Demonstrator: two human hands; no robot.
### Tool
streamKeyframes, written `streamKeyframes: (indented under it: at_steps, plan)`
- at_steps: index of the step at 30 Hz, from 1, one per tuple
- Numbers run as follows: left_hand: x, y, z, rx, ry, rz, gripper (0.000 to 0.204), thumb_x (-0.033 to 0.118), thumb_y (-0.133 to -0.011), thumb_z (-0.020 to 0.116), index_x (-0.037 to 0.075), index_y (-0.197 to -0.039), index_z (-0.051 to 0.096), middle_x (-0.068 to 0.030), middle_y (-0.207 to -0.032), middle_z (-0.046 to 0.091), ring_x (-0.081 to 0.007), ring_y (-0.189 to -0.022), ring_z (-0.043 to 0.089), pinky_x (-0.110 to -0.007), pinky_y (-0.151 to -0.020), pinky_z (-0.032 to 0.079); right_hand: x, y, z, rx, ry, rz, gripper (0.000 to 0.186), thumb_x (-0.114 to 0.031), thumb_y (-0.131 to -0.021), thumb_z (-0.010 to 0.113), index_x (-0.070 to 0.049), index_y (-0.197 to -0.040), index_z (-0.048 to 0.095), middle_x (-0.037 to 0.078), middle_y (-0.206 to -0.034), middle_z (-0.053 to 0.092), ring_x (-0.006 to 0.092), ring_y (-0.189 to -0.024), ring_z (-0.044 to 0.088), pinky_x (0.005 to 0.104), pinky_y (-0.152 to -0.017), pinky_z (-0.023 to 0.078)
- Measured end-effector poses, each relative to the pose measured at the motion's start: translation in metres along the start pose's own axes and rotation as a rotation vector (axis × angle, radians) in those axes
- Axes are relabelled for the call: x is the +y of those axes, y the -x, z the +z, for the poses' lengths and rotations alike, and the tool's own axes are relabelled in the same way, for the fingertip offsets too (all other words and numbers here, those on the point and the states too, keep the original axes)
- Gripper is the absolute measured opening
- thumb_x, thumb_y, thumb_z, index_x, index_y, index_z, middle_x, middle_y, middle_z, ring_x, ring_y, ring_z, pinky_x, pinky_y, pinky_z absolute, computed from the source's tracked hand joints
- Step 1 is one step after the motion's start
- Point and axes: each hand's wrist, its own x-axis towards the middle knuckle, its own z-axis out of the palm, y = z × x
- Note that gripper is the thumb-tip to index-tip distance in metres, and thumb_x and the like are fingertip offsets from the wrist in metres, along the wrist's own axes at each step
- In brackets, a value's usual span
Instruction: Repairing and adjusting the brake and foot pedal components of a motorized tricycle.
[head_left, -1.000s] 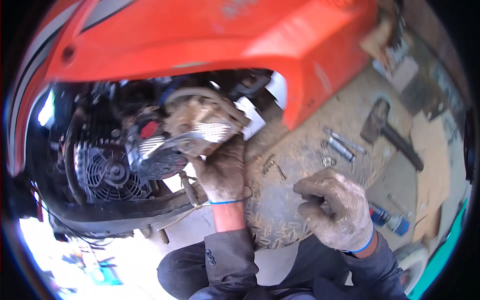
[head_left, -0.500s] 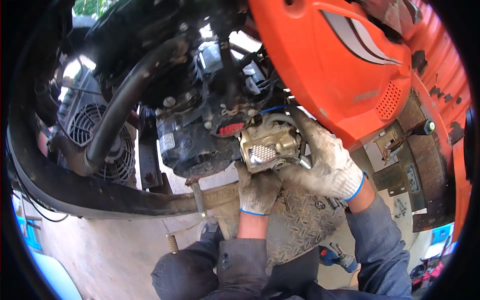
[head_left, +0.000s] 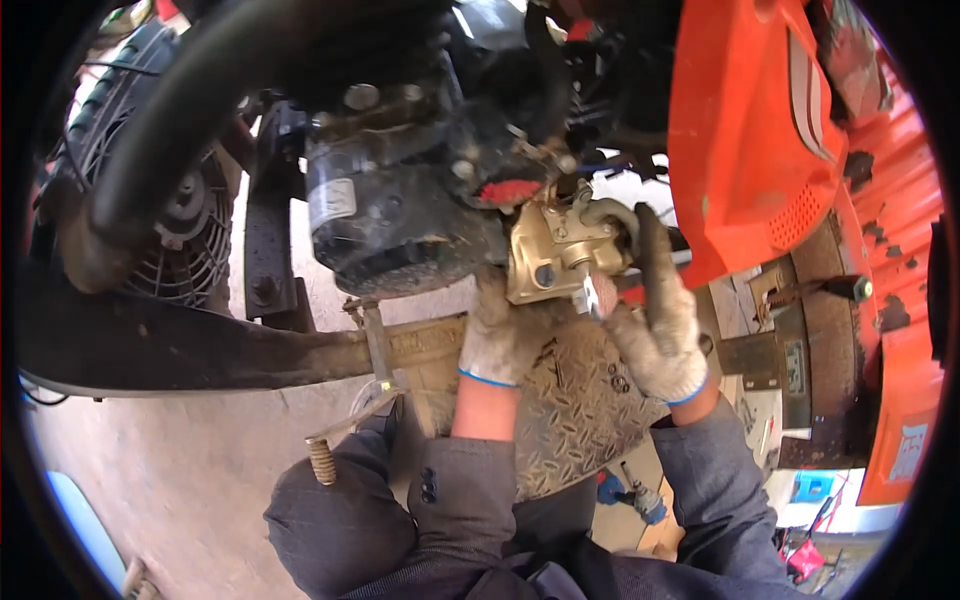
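Housing (head_left: pixel 540 254) of gold-coloured metal, blocky and smooth, sits just right of the rounded black casing (head_left: pixel 385 225), the knit-gloved left hand (head_left: pixel 507 338) beneath it, grip impossible to tell, the right hand (head_left: pixel 662 340) beside it, thumb and forefinger wide apart.

No lettering can be read on the pale label (head_left: pixel 333 200) on the black engine cover (head_left: pixel 405 225).
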Motion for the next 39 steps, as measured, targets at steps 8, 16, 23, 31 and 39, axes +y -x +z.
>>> streamKeyframes:
  at_steps: [8, 16, 23, 31, 39]
  plan:
    - [-0.014, -0.003, -0.017, -0.1, 0.214, 0.153, 0.107, 0.089, -0.091, 0.054, 0.01, -0.163, 0.042, -0.0137, -0.156, 0.055, -0.0343, -0.14, 0.056, -0.051, -0.116, 0.051, 0.012, 0.017, -0.002, -0.015, 0.091, 0.077, 0.098, -0.025, -0.084, 0.089, 0.008, -0.161, 0.037, 0.032, -0.153, 0.054, 0.0487, -0.14, 0.057, 0.0514, -0.116, 0.051]
    - [-0.03, -0.008, -0.013, 0.131, 0.035, 0.262, 0.076, 0.064, -0.111, 0.042, 0.015, -0.168, 0.034, -0.0122, -0.169, 0.042, -0.0362, -0.149, 0.049, -0.056, -0.124, 0.043, 0.012, 0.005, -0.013, 0.053, 0.061, -0.065, 0.095, -0.026, -0.082, 0.091, 0.007, -0.157, 0.045, 0.03, -0.153, 0.057, 0.0445, -0.141, 0.058, 0.0484, -0.118, 0.05]
    - [-0.017, 0.009, -0.001, 0.292, 0.057, 0.125, 0.066, 0.056, -0.108, 0.051, 0.011, -0.156, 0.052, -0.0133, -0.153, 0.061, -0.0336, -0.138, 0.06, -0.052, -0.119, 0.049, 0.017, 0.01, -0.012, 0.056, -0.006, -0.035, 0.09, -0.029, -0.084, 0.087, 0.004, -0.157, 0.046, 0.03, -0.152, 0.056, 0.0443, -0.141, 0.056, 0.0489, -0.117, 0.048]
    - [-0.006, 0.032, 0.019, 0.147, -0.071, 0.116, 0.07, 0.047, -0.101, 0.07, 0.009, -0.156, 0.051, -0.0121, -0.152, 0.061, -0.0312, -0.135, 0.061, -0.049, -0.115, 0.052, 0.023, 0.011, -0.003, 0.157, -0.038, -0.061, 0.088, -0.033, -0.084, 0.087, 0.001, -0.156, 0.05, 0.029, -0.15, 0.059, 0.0453, -0.136, 0.06, 0.05, -0.113, 0.051]
    - [-0.011, 0.025, 0.026, 0.155, 0.057, 0.146, 0.071, 0.051, -0.103, 0.068, 0.011, -0.158, 0.051, -0.0161, -0.159, 0.055, -0.0379, -0.145, 0.054, -0.058, -0.12, 0.046, -0.002, 0.078, 0.032, 0.666, -1.107, 0.659, 0.072, -0.006, -0.084, 0.087, 0.002, -0.148, 0.056, 0.023, -0.139, 0.067, 0.0321, -0.13, 0.067, 0.0428, -0.107, 0.057]
